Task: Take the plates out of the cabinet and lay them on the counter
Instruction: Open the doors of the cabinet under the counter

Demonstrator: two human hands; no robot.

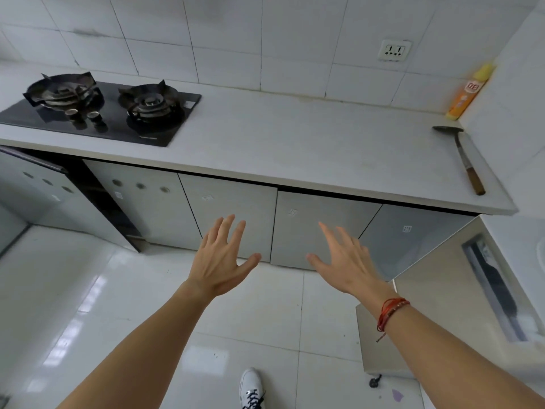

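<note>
Both hands: my left hand [219,261] and right hand [346,261] are held out, fingers spread, holding nothing.
Cabinet [233,208]: the doors before me are closed; the far-left door [32,184] is open, with the inside dark.
Plates: hidden; I cannot tell where.
Worktop [295,143]: stove [100,110] at left, bottle [469,93] and spatula [466,160] at right.

stove [100,110] on counter [295,143] left | bottle [469,93], knife [463,154] right | cabinet doors [230,214] below
</note>
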